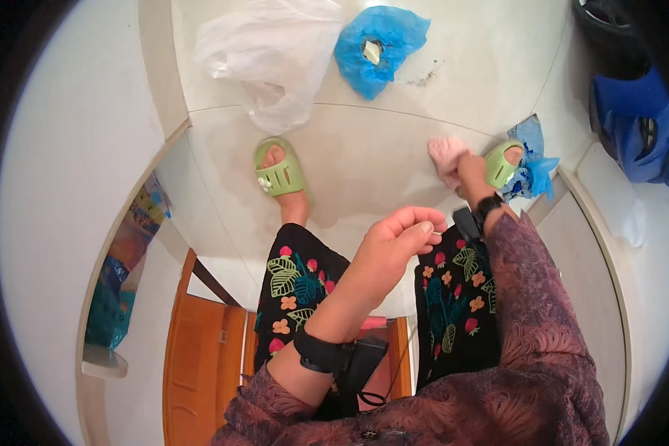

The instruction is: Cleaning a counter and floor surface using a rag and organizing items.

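Observation:
My right hand (pixel 473 171) reaches down beside the green slipper (pixel 500 167) on my right foot. It grips a crumpled pink cloth (pixel 446 155), which hangs just above or touches the floor; I cannot tell which. My left hand (pixel 404 234) is raised between my knees, its fingers curled towards the thumb with nothing visible in them. Ahead on the floor lie a white plastic bag (pixel 279 56) and a blue plastic bag (pixel 390 42), whose opening shows something pale inside. Dark crumbs (pixel 423 78) are scattered to the right of the blue bag.
Torn blue packaging (pixel 529 167) lies beside my right slipper, against a pale cabinet (pixel 585 267). A blue bag (pixel 638 128) stands at the far right. At left, a shelf opening in the white cabinet holds colourful bags (pixel 114 301). Behind me is an orange wooden door (pixel 198 357).

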